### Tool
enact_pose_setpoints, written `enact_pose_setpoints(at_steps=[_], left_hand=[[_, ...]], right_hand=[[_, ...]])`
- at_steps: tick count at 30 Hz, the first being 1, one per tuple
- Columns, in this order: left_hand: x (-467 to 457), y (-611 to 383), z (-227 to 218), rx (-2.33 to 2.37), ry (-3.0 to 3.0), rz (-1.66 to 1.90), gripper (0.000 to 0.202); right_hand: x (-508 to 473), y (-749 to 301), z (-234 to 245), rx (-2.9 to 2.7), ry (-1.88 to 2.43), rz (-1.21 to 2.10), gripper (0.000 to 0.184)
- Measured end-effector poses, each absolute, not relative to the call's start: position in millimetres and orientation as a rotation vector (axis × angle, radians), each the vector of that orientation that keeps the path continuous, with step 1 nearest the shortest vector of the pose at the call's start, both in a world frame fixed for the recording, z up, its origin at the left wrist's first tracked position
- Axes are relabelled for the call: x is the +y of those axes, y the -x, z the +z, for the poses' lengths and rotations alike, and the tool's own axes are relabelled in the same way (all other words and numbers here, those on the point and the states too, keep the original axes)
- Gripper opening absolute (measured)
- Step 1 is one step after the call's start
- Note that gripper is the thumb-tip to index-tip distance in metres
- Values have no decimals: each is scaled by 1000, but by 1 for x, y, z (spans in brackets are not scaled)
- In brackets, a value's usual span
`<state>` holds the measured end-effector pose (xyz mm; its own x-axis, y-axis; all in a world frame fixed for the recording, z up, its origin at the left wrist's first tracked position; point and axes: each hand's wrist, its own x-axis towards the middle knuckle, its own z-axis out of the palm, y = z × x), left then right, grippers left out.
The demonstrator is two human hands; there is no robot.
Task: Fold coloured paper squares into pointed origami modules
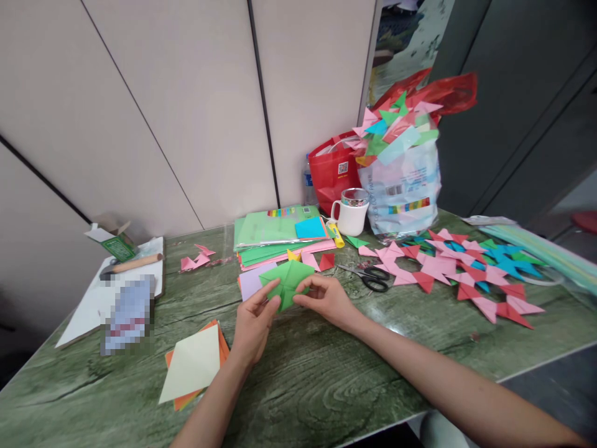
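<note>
While both forearms reach in over the near edge of the table (pixel 303 389), the left hand (pixel 252 323) and the right hand (pixel 329 302) pinch the green paper (pixel 290 274) between thumbs and fingers from 2 sides. It seems held just above the table, mid-scene, probably so both hands can steady its creases in plain sight.

Near left, a cream sheet (pixel 193 367) lies askew over orange sheets (pixel 224 339), perhaps put there for the left hand's easy reach. A lilac sheet (pixel 250 282) lies just beyond the green paper. Right of the hands, the scissors (pixel 374 280) rest with their handles to the right, seemingly set aside. Farther right, folded pieces (pixel 436 266) in pink, red, blue and green spread out flat, likely to spare their folds. At the far side, the paper stack (pixel 265 230), mug (pixel 353 218) and white bag (pixel 405 193) sit back, leaving working room.

Some fingertips are hidden behind the green paper, as is its far face; it also covers part of the lilac sheet. At left, a pixelated item (pixel 128 317) cannot be identified. The white bag and mug overlap the red bag (pixel 332 171), which partly hides a bottle (pixel 308 180). The forearms are cut off by the frame.
</note>
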<state>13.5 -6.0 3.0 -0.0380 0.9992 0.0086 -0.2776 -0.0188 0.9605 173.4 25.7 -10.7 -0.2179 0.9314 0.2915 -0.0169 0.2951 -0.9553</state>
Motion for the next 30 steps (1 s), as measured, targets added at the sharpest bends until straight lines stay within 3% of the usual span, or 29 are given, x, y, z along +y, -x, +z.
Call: enact_pose_setpoints(at_steps=[9, 19, 30], left_hand=[[-8, -15, 6, 1021, -1011, 1302, 56], [-6, -13, 1, 1095, -1087, 1322, 53], [-6, -13, -3, 1124, -1089, 1345, 49]], right_hand=[[27, -174, -15, -1523, 891, 1096, 20], [26, -172, -14, -1417, 845, 1249, 27], [24, -173, -10, -1466, 811, 1154, 17]])
